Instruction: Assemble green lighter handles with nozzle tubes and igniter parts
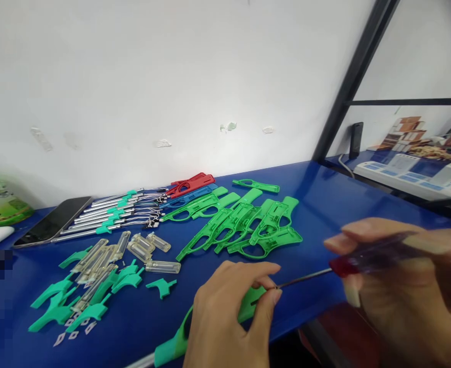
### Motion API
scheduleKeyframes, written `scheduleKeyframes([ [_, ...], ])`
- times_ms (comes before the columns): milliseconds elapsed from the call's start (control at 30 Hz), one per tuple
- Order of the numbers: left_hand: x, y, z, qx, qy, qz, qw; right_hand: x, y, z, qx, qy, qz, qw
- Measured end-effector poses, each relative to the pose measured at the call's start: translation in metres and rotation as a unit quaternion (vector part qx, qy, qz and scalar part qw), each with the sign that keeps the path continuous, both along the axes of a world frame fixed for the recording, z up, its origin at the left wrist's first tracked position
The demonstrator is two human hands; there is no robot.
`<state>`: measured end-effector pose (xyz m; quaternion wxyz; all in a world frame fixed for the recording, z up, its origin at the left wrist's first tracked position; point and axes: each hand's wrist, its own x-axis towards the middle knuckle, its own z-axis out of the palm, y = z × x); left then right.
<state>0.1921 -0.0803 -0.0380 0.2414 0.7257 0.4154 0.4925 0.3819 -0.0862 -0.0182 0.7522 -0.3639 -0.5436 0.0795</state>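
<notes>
My right hand is closed round the handle of a screwdriver, blurred by motion; its thin metal shaft points left. My left hand lies over a green gas-lighter casing, partly hidden under the fingers. Thumb and index finger pinch together at the screwdriver's tip, by the casing's end; any screw there is too small to make out. From the casing's other end, a teal piece with a metal tube sticks out toward the lower left.
Several green casing halves lie ahead, with red and blue ones behind. To the left are metal tubes with wires, clear tanks, teal triggers and a phone. A black metal frame stands right.
</notes>
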Motion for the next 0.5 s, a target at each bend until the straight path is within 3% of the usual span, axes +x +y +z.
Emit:
scheduleKeyframes([
  [200,0.001,0.007,-0.003,-0.005,0.047,-0.014,0.999,-0.013,0.0,0.006,-0.037,-0.025,-0.019,0.999],
  [500,-0.007,0.006,-0.003,-0.045,0.008,-0.027,0.999,-0.009,0.011,0.007,-0.008,0.084,0.045,0.995],
])
